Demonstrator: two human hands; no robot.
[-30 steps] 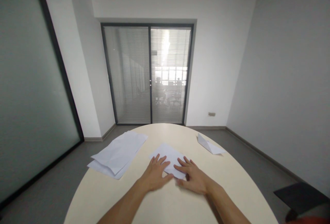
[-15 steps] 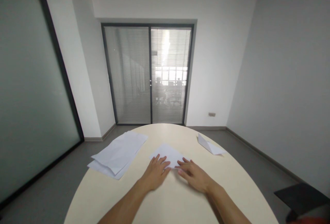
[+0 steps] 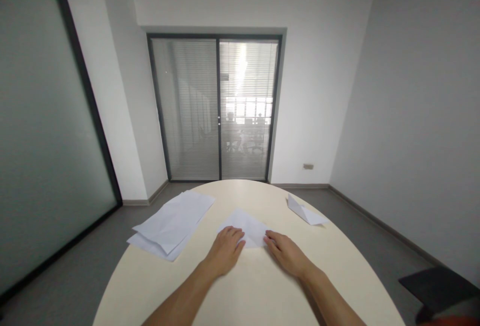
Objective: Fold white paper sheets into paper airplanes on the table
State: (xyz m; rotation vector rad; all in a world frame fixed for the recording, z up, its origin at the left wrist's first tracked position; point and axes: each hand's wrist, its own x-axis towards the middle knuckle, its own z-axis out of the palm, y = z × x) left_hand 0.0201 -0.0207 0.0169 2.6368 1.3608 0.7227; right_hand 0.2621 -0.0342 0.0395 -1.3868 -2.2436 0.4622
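A small folded sheet of white paper [image 3: 250, 227] lies on the table in front of me, its pointed corner facing away. My left hand [image 3: 225, 250] is over its left side, fingers drawn together and curled at the edge, thumb near the front edge. At the right corner, my right hand [image 3: 285, 252] has its fingers and thumb closed on the paper's edge. The undersides of both hands are hidden, as are the paper's side corners.
To the left, several loose white sheets [image 3: 174, 223] lie overlapping, with a corner past the table's edge. A folded white paper piece [image 3: 305, 213] stands partly raised at the right. The round cream table [image 3: 240, 298] carries everything. A dark chair [image 3: 438, 286] is at lower right.
Both hands have drawn their spread fingers together. My right hand has shifted slightly right, to the paper's corner, uncovering more of its middle. The paper has stayed about in place.
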